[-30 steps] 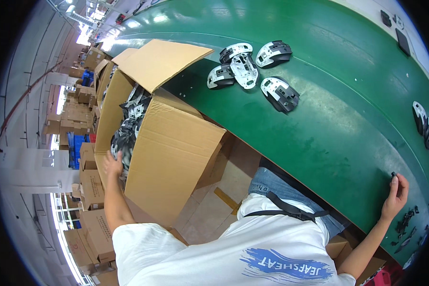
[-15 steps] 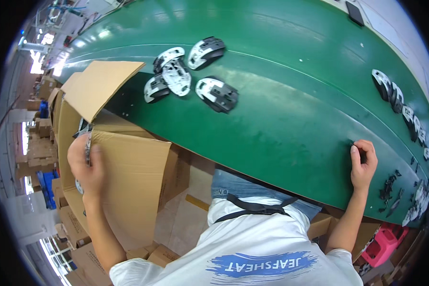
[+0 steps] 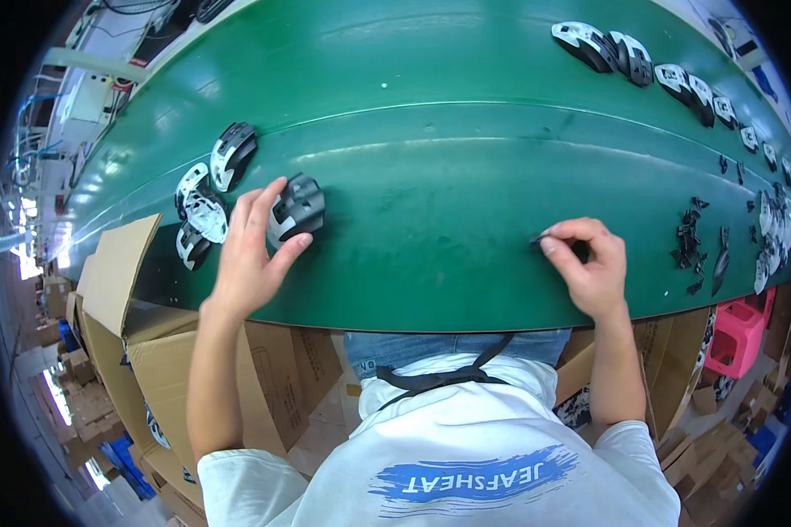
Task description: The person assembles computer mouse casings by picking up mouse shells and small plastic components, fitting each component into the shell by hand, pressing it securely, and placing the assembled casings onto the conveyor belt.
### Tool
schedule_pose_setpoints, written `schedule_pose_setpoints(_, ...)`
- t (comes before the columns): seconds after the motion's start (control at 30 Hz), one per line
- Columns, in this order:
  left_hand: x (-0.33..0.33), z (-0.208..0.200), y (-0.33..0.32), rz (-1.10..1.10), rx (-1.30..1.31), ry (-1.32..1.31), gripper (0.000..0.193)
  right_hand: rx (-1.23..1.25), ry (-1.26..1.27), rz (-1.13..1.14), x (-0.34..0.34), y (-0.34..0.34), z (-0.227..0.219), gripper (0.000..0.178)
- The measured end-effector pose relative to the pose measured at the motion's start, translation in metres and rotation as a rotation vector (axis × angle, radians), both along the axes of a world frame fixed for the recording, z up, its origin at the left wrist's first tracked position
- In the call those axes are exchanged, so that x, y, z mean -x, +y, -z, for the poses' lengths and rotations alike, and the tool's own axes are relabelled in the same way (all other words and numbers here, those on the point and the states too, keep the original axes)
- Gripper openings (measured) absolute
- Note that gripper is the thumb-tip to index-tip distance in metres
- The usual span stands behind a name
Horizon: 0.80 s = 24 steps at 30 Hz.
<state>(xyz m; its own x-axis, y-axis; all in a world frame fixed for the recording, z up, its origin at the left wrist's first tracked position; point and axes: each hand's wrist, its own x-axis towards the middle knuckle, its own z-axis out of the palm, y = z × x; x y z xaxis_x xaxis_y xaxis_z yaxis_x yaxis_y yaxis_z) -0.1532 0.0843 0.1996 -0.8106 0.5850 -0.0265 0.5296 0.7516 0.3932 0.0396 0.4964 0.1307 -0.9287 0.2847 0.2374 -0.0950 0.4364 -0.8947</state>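
Note:
My left hand (image 3: 253,250) has its thumb and fingers around a black-and-white computer mouse shell (image 3: 301,209) at the left of the green table. Over the middle right of the table, my right hand (image 3: 593,263) pinches a small black part (image 3: 537,239) between thumb and forefinger; its exact shape is too small to make out. Left of my left hand lie several more shells, among them a white one (image 3: 206,216) seen from its inner side and a black-and-white one (image 3: 235,156) farther back.
An open cardboard box (image 3: 163,369) stands against the table's left front edge. At the right are a row of mouse shells (image 3: 674,79), a pile of small black parts (image 3: 687,237) and white shells (image 3: 769,241). A pink stool (image 3: 735,338) stands below the right edge.
My left hand has gone from the cardboard box to the mouse shell on the table and closed round it. My right hand still pinches the small black part. The view has swung right.

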Motion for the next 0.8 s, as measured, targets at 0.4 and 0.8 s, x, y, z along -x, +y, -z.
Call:
schedule_pose_setpoints(0.4, -0.141, 0.045, 0.113, -0.109, -1.681, -1.482, 0.068, -0.043, 0.344, -0.141, 0.029, -0.095, -0.053, 0.026)
schedule_pose_setpoints(0.8, -0.162, 0.056, 0.113, -0.152, -1.547, -1.654, 0.067, -0.429, 0.233, -0.199, 0.012, -0.086, -0.054, 0.021)
